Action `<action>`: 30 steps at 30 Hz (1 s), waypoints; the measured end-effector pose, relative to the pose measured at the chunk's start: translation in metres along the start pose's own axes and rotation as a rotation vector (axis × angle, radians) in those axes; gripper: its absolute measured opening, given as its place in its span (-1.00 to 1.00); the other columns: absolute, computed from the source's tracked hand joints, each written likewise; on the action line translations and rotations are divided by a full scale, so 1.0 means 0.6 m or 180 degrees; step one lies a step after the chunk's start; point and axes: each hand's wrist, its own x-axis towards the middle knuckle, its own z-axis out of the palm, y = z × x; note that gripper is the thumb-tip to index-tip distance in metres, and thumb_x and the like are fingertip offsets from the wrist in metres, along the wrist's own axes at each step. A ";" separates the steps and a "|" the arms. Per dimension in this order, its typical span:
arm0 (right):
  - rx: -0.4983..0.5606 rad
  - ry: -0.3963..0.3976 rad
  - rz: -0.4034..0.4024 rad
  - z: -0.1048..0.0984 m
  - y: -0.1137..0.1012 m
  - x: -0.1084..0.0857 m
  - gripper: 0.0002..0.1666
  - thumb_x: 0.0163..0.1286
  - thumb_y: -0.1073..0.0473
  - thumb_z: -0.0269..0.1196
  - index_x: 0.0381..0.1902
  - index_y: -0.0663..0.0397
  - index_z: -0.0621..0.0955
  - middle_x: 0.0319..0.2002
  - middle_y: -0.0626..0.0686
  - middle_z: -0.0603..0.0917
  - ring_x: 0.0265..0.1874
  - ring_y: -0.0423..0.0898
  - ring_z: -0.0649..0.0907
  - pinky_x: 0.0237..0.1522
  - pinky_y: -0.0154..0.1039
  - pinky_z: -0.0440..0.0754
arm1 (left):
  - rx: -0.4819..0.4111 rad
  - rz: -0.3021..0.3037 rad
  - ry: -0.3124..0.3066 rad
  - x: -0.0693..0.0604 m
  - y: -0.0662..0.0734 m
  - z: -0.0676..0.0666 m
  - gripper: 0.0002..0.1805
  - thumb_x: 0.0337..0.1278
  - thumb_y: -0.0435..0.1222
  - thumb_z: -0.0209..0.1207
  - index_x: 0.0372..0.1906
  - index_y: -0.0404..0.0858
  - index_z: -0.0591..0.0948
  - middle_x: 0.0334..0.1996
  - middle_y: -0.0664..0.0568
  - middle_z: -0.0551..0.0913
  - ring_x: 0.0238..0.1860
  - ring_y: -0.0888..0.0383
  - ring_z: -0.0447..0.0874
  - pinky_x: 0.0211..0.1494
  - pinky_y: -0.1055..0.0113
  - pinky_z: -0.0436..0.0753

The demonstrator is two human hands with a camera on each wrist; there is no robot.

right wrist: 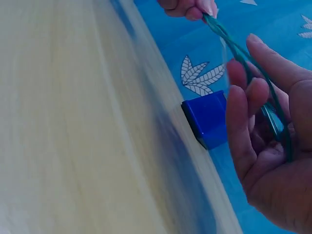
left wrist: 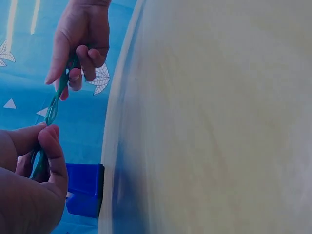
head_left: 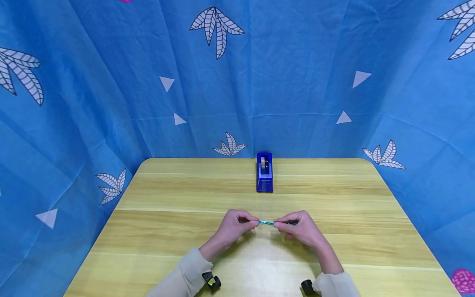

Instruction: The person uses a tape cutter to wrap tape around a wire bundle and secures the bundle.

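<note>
Left hand (head_left: pixel 234 227) and right hand (head_left: pixel 303 227), fingers curled, grip green cord (head_left: pixel 266 223) running between them

Green strands (head_left: pixel 266 222), blue tape dispenser (head_left: pixel 264 178)

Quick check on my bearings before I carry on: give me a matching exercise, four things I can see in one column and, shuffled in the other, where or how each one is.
Things
1. tape dispenser
2. green cord
3. table
4. cloth backdrop

Places and states
A. pale, with wood grain
B. held between the left hand and the right hand
C. hanging, printed with leaf shapes and triangles
D. standing by the far edge, ahead of the hands

Right pairs: 1-D, 2-B, 3-A, 4-C
</note>
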 end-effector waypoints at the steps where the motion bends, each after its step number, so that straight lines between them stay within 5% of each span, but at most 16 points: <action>1: 0.0050 -0.0029 0.0080 -0.001 -0.001 -0.001 -0.65 0.33 0.08 0.47 -0.09 0.26 0.79 -0.33 0.19 0.81 -0.54 -0.14 0.65 -0.50 -0.27 0.69 | 0.0044 0.0032 0.0023 0.000 0.000 0.000 -0.88 0.17 -0.41 0.42 -0.22 -0.39 0.78 -0.32 -0.11 0.80 -0.38 0.08 0.69 -0.32 0.41 0.68; 11: 0.0286 -0.0456 0.0338 -0.006 0.005 -0.003 -0.62 0.38 0.11 0.43 0.00 0.30 0.75 -0.28 0.17 0.81 -0.69 -0.28 0.46 -0.62 -0.43 0.47 | 0.0424 0.0235 0.0135 -0.003 0.002 0.003 -0.95 0.18 -0.42 0.41 -0.26 -0.32 0.81 -0.34 -0.13 0.80 -0.42 0.06 0.67 -0.37 0.36 0.71; 24: 0.0050 -0.0081 0.0135 0.004 0.008 0.005 -0.73 0.24 0.18 0.53 -0.16 0.25 0.81 -0.36 0.07 0.80 -0.71 -0.28 0.43 -0.66 -0.46 0.39 | 0.0339 0.0179 0.0044 0.001 -0.002 -0.004 -0.93 0.15 -0.43 0.43 -0.27 -0.34 0.80 -0.29 -0.11 0.81 -0.40 0.12 0.66 -0.33 0.37 0.71; 30: -0.0295 -0.0005 -0.0185 0.001 0.008 0.006 -0.78 0.23 0.18 0.53 -0.19 0.15 0.84 -0.43 0.11 0.74 -0.68 -0.26 0.47 -0.64 -0.42 0.44 | 0.0076 -0.0040 -0.0108 0.004 -0.004 -0.006 -0.86 0.19 -0.41 0.40 -0.19 -0.40 0.76 -0.29 -0.08 0.80 -0.36 0.15 0.68 -0.25 0.39 0.72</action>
